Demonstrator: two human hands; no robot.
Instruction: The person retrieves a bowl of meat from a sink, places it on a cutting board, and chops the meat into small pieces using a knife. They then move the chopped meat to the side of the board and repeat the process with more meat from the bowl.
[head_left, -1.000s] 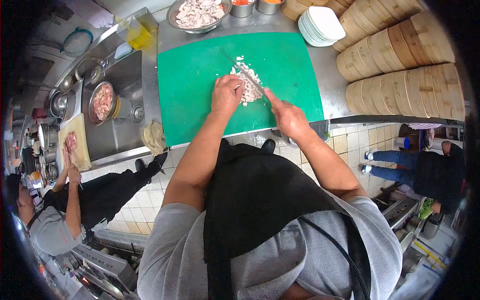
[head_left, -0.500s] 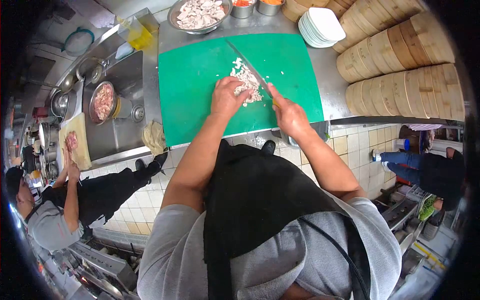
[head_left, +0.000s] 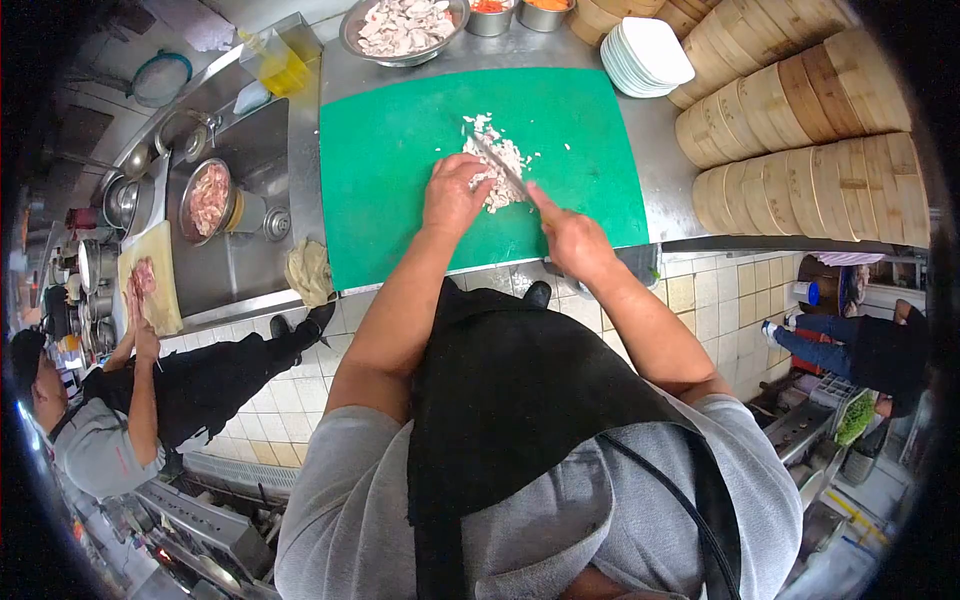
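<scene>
Chopped pale food point(head_left: 497, 152) lies in a loose heap on the green cutting board point(head_left: 390, 140). My left hand point(head_left: 456, 195) presses down on the lower left of the heap, fingers bent and thumb against the pieces. The handle of a kitchen knife point(head_left: 492, 156) is gripped in my right hand point(head_left: 572, 240), at the heap's lower right. Its blade slants up and left across the food, close to my left fingertips. What lies beneath those fingers is hidden.
A bowl of sliced pale food point(head_left: 405, 30) stands behind the board. Plates point(head_left: 650, 55) and bamboo steamers point(head_left: 800, 180) are stacked at right. On the left are a sink point(head_left: 262, 170), a meat bowl point(head_left: 208, 203) and a co-worker point(head_left: 110, 430) at another board. A second person point(head_left: 865, 340) stands at far right.
The knife has come down and toward me, its blade now lying over the heap. My right hand has shifted slightly left and down; my left hand stays nearly still.
</scene>
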